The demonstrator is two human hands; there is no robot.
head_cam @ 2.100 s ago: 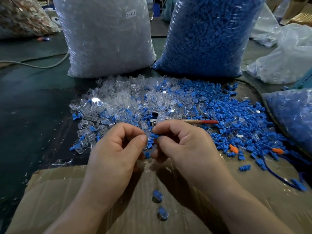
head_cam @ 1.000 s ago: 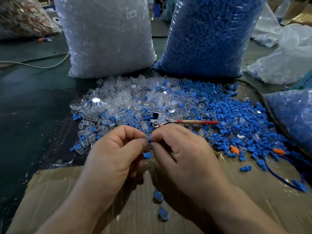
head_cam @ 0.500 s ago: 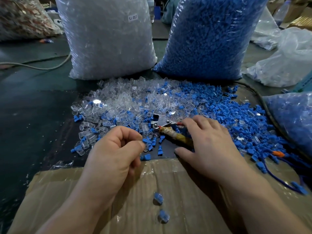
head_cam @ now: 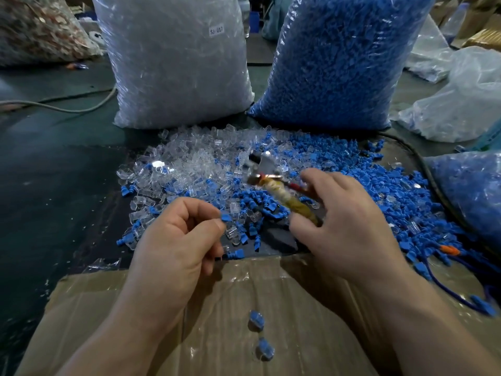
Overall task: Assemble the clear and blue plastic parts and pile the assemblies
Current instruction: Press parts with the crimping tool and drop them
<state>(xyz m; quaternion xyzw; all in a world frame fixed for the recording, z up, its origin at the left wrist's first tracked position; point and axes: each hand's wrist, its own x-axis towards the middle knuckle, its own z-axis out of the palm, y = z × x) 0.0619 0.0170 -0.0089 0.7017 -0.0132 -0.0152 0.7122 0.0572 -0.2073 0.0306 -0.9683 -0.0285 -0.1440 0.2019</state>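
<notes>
— What stood farthest left?
— A plump clear sack point(head_cam: 176, 61), its film crinkled and glossy. In front of it spread the clear parts point(head_cam: 189, 164), small rounded caps, glassy and heaped loosely.

— And the left hand point(head_cam: 173, 240)?
— Curled, with thumb and forefinger pinching one blue piece point(head_cam: 225, 218) over the heap's near edge.

— Anything finished?
— Two assemblies point(head_cam: 256, 320), blue cores in clear shells, lay one behind the other on the taped brown cardboard point(head_cam: 108, 308) between the forearms.

— The right hand point(head_cam: 344, 226)?
— Apart from the left, its fingers were wrapped round a blurred tool point(head_cam: 287, 196) with a metal head and a handle bound in yellowish wrapping. Beyond it lay the blue parts point(head_cam: 366, 180), matte and ribbed, reaching back to the bulging blue sack point(head_cam: 339, 58).
</notes>
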